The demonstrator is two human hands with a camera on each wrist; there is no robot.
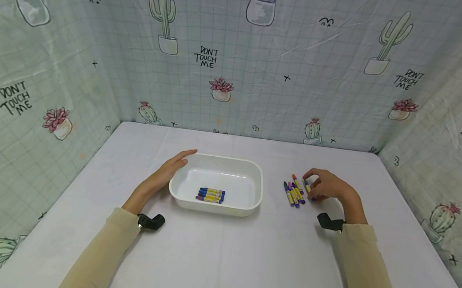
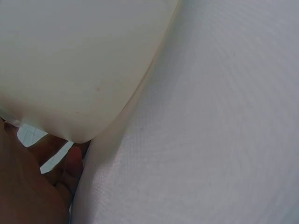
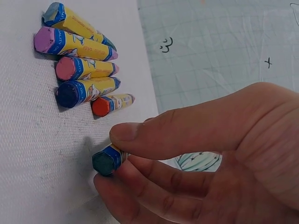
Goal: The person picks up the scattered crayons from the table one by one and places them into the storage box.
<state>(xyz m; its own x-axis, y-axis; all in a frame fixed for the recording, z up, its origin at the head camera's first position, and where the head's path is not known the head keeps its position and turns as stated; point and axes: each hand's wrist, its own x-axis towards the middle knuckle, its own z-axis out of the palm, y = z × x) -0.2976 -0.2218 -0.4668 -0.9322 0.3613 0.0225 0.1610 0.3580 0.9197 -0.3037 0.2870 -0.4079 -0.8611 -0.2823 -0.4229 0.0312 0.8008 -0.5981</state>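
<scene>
Starting with the head view: a white tray sits on the white tabletop, and the left hand is right there at its left end, fingers reaching along the outside, thumb at the rim. That grip is loose, fingers mostly extended against the tray rather than wrapped round it. Inside the tray, four crayons lie side by side, close to the near wall and left of the middle. Over to the right, just past the tray, loose crayons lie bunched on the tabletop, and beside them the right hand has a dark green crayon between thumb and fingers! Beige sleeves on both arms, a cactus-print cloth behind.

To the left wrist view now: the pale outer wall of the tray fills the upper left, dim fingers tucked beside and below it, much in shadow.

And the right wrist view, close in: the grip is clamped on the dark green crayon, its flat end facing the camera. Just beside it lies an orange crayon, then a dark blue crayon, a pink crayon, a violet crayon and a grey-blue one, all in yellow-and-blue wrappers.
</scene>
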